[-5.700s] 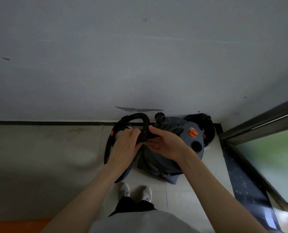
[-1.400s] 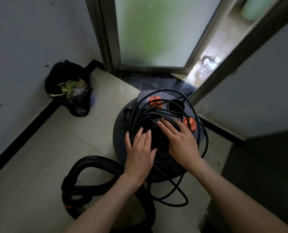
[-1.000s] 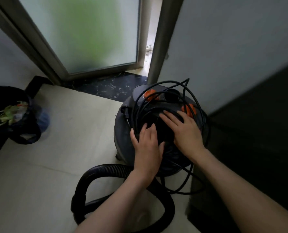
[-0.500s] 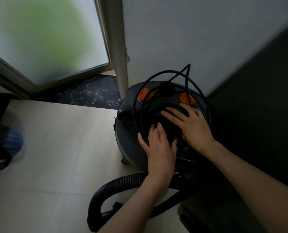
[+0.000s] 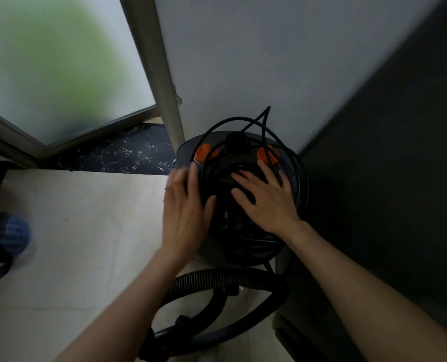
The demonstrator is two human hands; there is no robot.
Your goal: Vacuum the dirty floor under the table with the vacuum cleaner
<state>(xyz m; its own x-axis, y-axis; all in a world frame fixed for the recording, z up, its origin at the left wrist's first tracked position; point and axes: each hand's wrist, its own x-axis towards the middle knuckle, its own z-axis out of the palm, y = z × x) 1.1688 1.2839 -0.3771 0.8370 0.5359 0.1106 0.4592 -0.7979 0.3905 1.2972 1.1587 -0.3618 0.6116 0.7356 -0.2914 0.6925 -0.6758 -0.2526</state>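
A round dark grey vacuum cleaner (image 5: 188, 150) with orange knobs (image 5: 202, 152) stands on the pale floor against the grey wall. A black power cord (image 5: 290, 163) lies coiled in loops on its lid. My right hand (image 5: 266, 202) lies flat on the coil with fingers spread. My left hand (image 5: 184, 210), blurred by motion, is at the lid's left edge with fingers straight. The black ribbed hose (image 5: 212, 278) curls on the floor below the canister, between my forearms.
A frosted glass door (image 5: 57, 66) with a metal frame stands at upper left above a dark marble threshold (image 5: 123, 152). A dark cabinet or panel (image 5: 389, 192) fills the right side. A black bin bag with blue (image 5: 5, 239) sits at the left edge.
The view has swung right with the vacuum moving toward the wall and dark panel. My left hand slid from the lid's middle to its left edge. My right hand stays on the cord.
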